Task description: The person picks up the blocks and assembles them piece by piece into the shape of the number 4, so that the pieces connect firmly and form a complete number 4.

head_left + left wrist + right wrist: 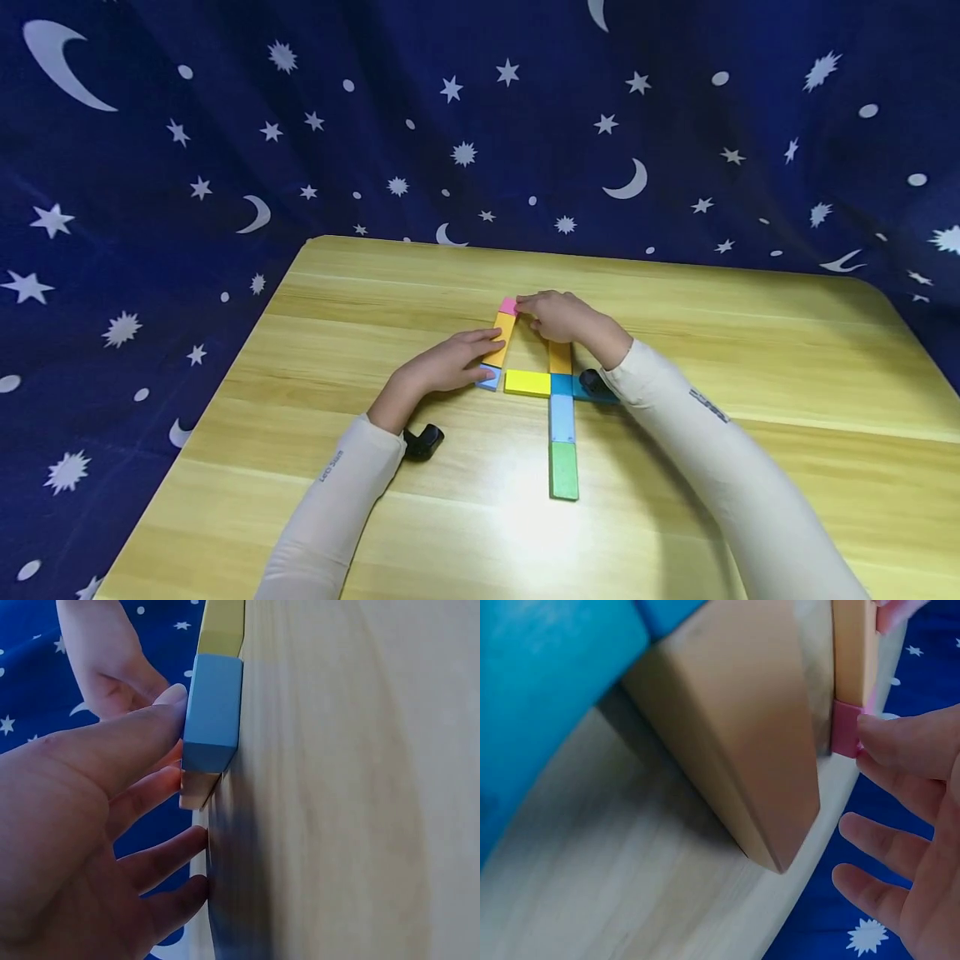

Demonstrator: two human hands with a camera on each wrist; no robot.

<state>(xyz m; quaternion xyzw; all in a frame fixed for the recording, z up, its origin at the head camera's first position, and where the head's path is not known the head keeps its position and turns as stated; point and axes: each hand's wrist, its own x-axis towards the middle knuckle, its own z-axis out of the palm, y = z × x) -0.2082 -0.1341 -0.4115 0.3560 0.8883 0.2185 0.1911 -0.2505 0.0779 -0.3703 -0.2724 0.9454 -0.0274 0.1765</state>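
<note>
In the head view my left hand (pixel 455 363) lies over the left side of a block layout. Its fingers rest on an orange block (pixel 498 335), and its thumb touches a small blue block (pixel 214 712) at that block's near end. My right hand (pixel 562 317) reaches to the top of the layout, where its fingertips touch a small pink block (pixel 846 729) at the orange block's far end. In the right wrist view its other fingers are spread and hold nothing. A second orange block (pixel 560 358) lies partly hidden beneath the right hand.
A yellow block (pixel 527 382) lies between the two sides. A teal square (pixel 561 384) joins a teal block (pixel 600 394), with a light blue block (pixel 562 418) and a green block (pixel 564 471) below it. A starry blue curtain (pixel 420 100) hangs behind the wooden table (pixel 337 317).
</note>
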